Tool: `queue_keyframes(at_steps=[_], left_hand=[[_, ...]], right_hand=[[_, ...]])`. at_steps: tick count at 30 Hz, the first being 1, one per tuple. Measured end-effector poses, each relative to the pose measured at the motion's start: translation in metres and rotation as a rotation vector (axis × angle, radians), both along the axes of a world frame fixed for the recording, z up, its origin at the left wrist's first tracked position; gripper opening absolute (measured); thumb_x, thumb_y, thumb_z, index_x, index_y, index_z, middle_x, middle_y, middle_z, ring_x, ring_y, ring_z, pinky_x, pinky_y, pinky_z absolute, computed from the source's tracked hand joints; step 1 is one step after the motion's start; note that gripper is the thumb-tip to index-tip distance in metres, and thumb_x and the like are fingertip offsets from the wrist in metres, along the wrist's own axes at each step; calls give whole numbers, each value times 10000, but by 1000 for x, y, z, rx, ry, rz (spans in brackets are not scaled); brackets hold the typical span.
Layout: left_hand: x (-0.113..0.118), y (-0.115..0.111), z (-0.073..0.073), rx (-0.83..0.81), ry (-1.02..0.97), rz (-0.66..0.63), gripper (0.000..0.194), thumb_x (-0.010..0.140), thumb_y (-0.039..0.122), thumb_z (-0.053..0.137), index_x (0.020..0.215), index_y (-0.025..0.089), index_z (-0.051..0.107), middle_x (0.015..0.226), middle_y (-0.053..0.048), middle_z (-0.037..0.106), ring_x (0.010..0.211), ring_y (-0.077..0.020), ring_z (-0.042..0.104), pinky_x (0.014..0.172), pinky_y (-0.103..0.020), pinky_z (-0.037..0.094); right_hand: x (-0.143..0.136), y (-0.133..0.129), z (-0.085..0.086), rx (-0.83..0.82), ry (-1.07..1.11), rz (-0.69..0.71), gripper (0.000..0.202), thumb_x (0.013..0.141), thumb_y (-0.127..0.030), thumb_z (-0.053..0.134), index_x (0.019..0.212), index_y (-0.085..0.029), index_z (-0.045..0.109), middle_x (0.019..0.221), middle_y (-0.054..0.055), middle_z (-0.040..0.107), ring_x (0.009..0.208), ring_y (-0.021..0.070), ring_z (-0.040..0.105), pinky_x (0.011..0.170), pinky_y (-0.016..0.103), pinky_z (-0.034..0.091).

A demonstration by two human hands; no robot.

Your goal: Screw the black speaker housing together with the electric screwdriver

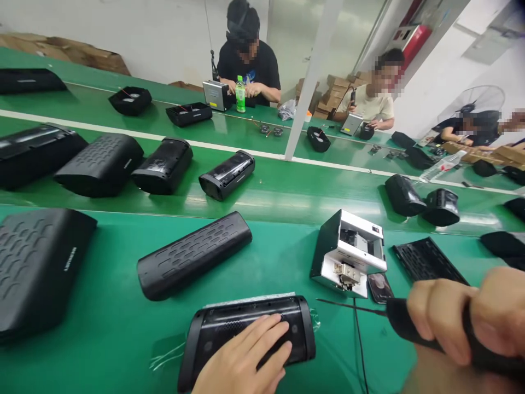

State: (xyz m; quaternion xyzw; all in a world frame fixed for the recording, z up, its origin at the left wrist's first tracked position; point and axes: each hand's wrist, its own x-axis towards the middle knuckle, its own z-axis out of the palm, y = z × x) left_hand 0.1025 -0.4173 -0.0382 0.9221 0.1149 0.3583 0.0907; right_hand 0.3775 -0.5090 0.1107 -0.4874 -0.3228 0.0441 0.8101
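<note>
A worker's left hand (241, 358) lies spread flat on an open speaker shell (246, 336) at the green bench's (102, 328) near edge; the right hand (467, 314) clenches an electric screwdriver (410, 325). The rigid plastic shell looks light, best steadied from above.

I see bright overhead light glaring on the green belt (287, 191); edges warp, my right hand (463, 317) blurs.

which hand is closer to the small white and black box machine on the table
Right. The right hand, gripping a black screwdriver, sits just right of and below the machine. The left hand rests on a black speaker shell farther to its lower left.
</note>
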Motion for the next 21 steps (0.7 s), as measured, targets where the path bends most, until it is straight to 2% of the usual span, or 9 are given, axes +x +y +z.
queue_keyframes(at_steps=[2,3,5,7,9,14,18,21], left_hand=[[1,-1,0,-15,-3,14,290,1181,102,629,1285,206,879,1413,-50,937,1338,-238,924,1276,-355,697],[1,-1,0,-23,-6,20,285,1179,101,636,1283,208,878,1416,-46,937,1340,-234,923,1282,-352,692],[1,-2,-2,-29,-30,31,282,1178,98,636,1271,215,876,1409,-39,938,1327,-224,926,1284,-344,687],[1,-3,-4,-30,-38,28,279,1183,99,633,1264,214,874,1391,-37,941,1316,-220,929,1283,-341,685],[2,-3,-3,-28,-39,30,277,1196,106,624,1257,210,873,1367,-36,944,1299,-222,933,1275,-341,688],[4,-5,-1,-36,-28,28,283,1219,123,601,1269,197,870,1367,-56,941,1282,-238,938,1251,-366,712],[4,-4,1,-36,-30,25,301,1214,105,580,1241,199,865,1343,-41,945,1256,-237,946,1237,-365,716],[4,-4,2,-27,-45,35,304,1212,104,571,1243,197,858,1332,-41,947,1251,-230,947,1250,-359,706]], right_hand=[[-12,3,5,-26,-15,133,429,1213,-225,923,1489,-398,644,781,-94,438,470,164,339,497,402,435],[-19,8,7,-57,-60,222,429,1226,-186,902,1505,-388,645,812,-93,481,506,172,411,540,407,500],[-30,21,12,-105,-192,379,458,1262,-80,793,1578,-375,644,869,-91,576,584,182,543,606,401,586],[-36,31,16,-110,-280,448,515,1265,-3,694,1619,-373,641,890,-98,642,601,176,605,595,378,607],[-37,37,17,-96,-279,444,533,1231,23,676,1593,-368,653,878,-107,652,578,166,605,565,360,597],[-36,37,14,-102,-290,365,415,1249,-90,774,1553,-340,643,834,-105,602,523,166,533,525,359,551],[-39,39,14,-105,-240,329,401,1208,-90,805,1489,-326,643,811,-112,603,513,168,533,525,346,555],[-38,44,3,-114,-272,356,370,1219,-85,766,1466,-315,613,796,-122,611,509,166,560,524,315,579]])
